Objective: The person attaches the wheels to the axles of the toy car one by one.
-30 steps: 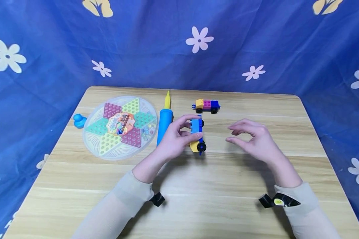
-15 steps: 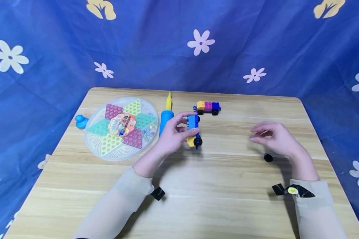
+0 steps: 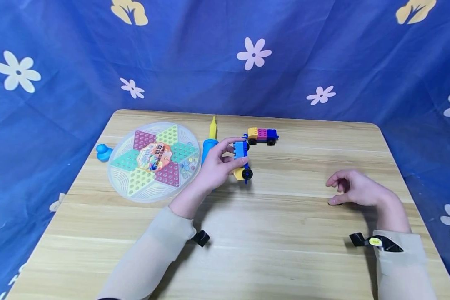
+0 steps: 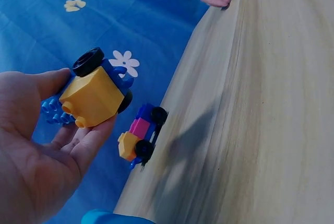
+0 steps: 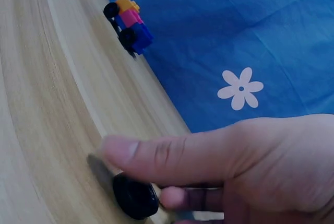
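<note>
My left hand (image 3: 214, 167) grips a toy block car (image 3: 241, 149) between thumb and fingers, held on end over the table. In the left wrist view its yellow block (image 4: 95, 98), black wheels and blue base face the camera, and the fingers hide part of it. My right hand (image 3: 361, 191) is low over the right side of the table, fingers bent and apart from the thumb. Close by the thumb and a fingertip is a small black wheel (image 5: 134, 195) in the right wrist view; the head view shows only a sliver of it.
A second block car (image 3: 262, 134), yellow, pink and blue, stands near the table's back edge. To the left are a blue pump (image 3: 209, 146) with a yellow nozzle, a round Chinese checkers board (image 3: 130, 189) and a blue toy duck (image 3: 103, 153). A blue flowered cloth (image 3: 195, 62) surrounds the table.
My right hand has moved rightward and then down to the black wheel, which it now mostly covers in the head view. My left hand keeps its grip on the toy car, shifting slightly.
</note>
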Action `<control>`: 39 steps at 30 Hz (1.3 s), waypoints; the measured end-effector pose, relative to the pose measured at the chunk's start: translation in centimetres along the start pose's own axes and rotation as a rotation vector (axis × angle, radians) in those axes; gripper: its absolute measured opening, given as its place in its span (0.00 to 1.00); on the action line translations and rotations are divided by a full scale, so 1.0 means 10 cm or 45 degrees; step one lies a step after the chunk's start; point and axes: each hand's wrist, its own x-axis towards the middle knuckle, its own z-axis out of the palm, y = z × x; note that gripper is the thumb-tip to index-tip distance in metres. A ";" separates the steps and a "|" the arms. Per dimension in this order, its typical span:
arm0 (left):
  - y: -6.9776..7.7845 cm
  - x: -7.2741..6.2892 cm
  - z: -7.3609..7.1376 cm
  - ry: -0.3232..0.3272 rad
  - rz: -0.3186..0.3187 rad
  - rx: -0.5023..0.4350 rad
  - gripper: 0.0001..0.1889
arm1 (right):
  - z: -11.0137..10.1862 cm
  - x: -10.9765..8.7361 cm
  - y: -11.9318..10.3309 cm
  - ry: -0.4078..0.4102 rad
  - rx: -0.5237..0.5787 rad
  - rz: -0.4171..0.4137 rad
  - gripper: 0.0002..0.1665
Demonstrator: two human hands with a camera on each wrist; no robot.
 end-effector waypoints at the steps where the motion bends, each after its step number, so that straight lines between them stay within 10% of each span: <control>1: 0.00 0.00 0.00 0.000 0.001 0.001 0.27 | 0.00 -0.01 0.00 -0.017 0.000 0.016 0.29; 13: 0.02 0.03 0.04 0.011 0.010 -0.023 0.27 | -0.04 -0.06 -0.12 -0.024 -0.087 0.039 0.21; 39: 0.16 -0.04 0.12 -0.130 0.000 0.002 0.27 | 0.14 0.15 -1.19 0.629 -0.072 -0.722 0.29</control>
